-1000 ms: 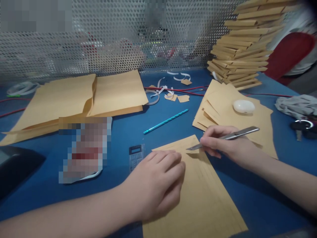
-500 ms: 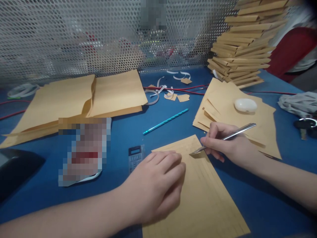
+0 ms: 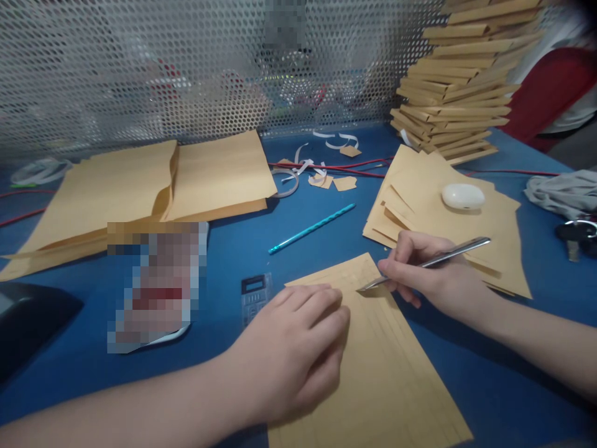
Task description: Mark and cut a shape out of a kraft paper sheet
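The left hand [image 3: 305, 351] is lying palm-down on the paper [image 3: 387, 373], its fingers loosely curled; whether it is gripping anything underneath cannot be told. The right hand [image 3: 422, 270], apart from it, is pinching a knife [image 3: 459, 249] whose tip is pointing down at the paper's upper right part; contact is hard to make out. The paper is lying on the table [image 3: 228, 249], in front of a blue stick [image 3: 312, 228]. A white case [image 3: 463, 196] is resting on brown sheets [image 3: 506, 242] beyond the right hand.
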Demonstrator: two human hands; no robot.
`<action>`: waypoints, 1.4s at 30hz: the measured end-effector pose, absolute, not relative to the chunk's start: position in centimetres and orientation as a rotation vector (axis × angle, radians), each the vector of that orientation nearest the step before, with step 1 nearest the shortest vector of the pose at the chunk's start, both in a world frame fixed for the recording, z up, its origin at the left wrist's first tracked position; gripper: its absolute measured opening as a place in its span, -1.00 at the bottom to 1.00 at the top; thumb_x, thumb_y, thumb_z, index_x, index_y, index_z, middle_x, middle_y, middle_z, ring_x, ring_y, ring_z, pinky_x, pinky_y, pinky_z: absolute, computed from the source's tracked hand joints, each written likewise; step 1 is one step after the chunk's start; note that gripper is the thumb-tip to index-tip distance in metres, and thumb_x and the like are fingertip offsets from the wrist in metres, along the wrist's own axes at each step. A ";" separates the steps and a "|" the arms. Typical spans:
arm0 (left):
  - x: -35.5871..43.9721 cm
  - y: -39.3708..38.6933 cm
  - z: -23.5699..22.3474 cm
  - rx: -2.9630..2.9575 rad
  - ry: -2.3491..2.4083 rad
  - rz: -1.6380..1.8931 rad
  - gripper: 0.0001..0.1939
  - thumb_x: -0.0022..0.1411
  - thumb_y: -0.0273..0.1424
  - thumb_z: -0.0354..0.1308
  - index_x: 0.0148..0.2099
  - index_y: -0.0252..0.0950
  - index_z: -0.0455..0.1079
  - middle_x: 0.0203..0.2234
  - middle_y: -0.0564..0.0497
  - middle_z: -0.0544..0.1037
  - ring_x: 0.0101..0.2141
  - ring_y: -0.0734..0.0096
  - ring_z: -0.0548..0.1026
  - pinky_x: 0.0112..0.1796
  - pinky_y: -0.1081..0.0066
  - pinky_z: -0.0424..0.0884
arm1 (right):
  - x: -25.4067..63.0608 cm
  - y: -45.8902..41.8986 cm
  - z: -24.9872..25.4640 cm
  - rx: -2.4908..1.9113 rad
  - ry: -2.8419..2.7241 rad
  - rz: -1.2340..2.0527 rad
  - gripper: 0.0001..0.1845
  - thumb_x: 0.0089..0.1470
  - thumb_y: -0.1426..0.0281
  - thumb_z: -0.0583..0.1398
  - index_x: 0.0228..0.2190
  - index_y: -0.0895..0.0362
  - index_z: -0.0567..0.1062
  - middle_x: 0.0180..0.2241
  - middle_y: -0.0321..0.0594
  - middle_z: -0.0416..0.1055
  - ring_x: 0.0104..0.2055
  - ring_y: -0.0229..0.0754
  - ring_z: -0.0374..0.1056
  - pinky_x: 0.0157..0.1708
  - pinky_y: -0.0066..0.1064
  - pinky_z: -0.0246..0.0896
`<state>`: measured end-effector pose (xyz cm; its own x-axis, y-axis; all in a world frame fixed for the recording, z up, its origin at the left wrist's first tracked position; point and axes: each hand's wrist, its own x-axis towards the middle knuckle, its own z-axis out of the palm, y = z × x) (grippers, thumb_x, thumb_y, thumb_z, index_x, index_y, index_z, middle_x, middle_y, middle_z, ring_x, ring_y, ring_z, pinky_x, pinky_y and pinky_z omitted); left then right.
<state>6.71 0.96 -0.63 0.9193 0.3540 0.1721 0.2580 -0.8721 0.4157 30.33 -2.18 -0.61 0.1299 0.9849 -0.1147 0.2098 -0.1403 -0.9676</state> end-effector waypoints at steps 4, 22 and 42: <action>6.8 1.0 -0.5 2.691 0.446 0.345 -0.71 0.29 -0.51 -0.09 0.02 -0.37 0.32 -0.07 -0.13 0.40 -0.03 0.19 0.36 -0.05 0.20 0.30 | 30.3 -2.3 -0.5 -1.528 -1.218 1.114 -0.67 -0.01 0.32 0.28 -0.63 0.09 0.26 -0.68 -0.35 0.37 -0.75 -0.37 0.18 -0.78 -0.52 0.09; 6.7 1.1 -0.6 2.678 0.436 0.359 -0.71 0.29 -0.51 -0.08 0.02 -0.37 0.31 -0.06 -0.13 0.39 -0.02 0.21 0.34 -0.04 0.21 0.28 | 30.1 -2.3 0.1 -1.671 -1.211 1.086 -0.73 -0.11 0.50 0.22 -0.66 0.08 0.24 -0.70 -0.37 0.34 -0.74 -0.38 0.16 -0.80 -0.55 0.05; 6.8 1.1 -0.6 2.688 0.437 0.371 -0.71 0.28 -0.51 -0.08 0.02 -0.37 0.32 -0.07 -0.13 0.41 -0.02 0.21 0.36 -0.04 0.23 0.31 | 30.2 -2.2 0.8 -1.727 -1.206 1.047 -0.74 -0.14 0.49 0.23 -0.67 0.09 0.24 -0.73 -0.39 0.31 -0.75 -0.40 0.14 -0.82 -0.58 0.01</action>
<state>6.84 1.10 -0.56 0.9165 0.3505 0.1929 0.2472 -0.8752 0.4157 30.24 -2.24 0.85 0.2146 0.9575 -0.1929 0.3255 -0.2564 -0.9101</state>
